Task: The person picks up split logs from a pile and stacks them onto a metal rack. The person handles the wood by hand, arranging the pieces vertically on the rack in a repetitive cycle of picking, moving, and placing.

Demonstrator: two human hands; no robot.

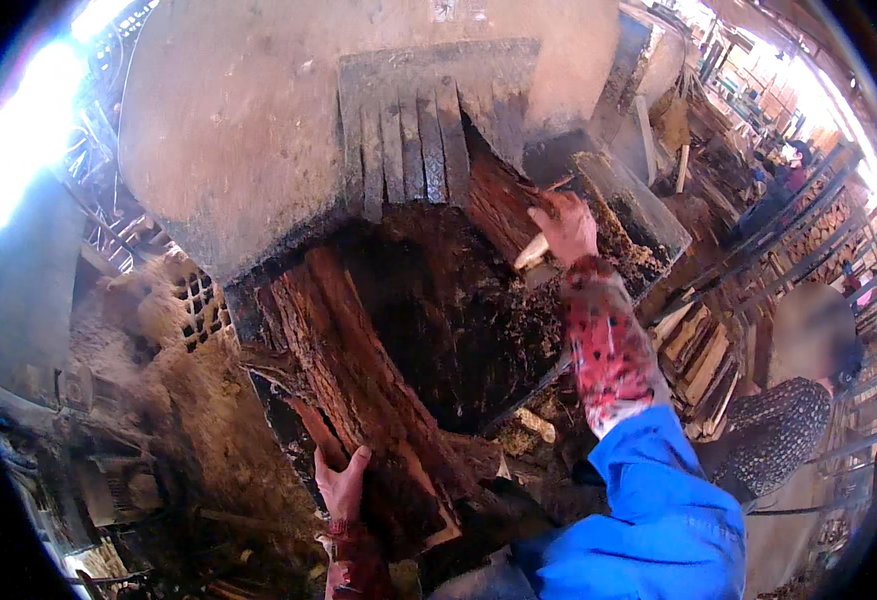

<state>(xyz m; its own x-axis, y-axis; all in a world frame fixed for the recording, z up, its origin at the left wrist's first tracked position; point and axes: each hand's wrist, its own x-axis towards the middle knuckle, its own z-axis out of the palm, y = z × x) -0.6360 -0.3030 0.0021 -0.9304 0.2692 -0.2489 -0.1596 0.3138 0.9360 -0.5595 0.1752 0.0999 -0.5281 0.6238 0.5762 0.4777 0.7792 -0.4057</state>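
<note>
A long slab of rough reddish bark-covered wood leans across the dark opening of a big dusty machine. My left hand grips its near lower end, thumb and fingers wrapped on the edge. A second reddish slab lies further in, under the row of dark metal teeth. My right hand, arm stretched out in a red patterned cuff and blue sleeve, presses on the far end of that slab, beside a pale stick; whether it grips is unclear.
The machine's curved dusty hood fills the upper middle. A metal chute edge runs right of my right hand. Stacked split wood lies at right, where another person in a patterned top stands. Sawdust-covered parts sit at left.
</note>
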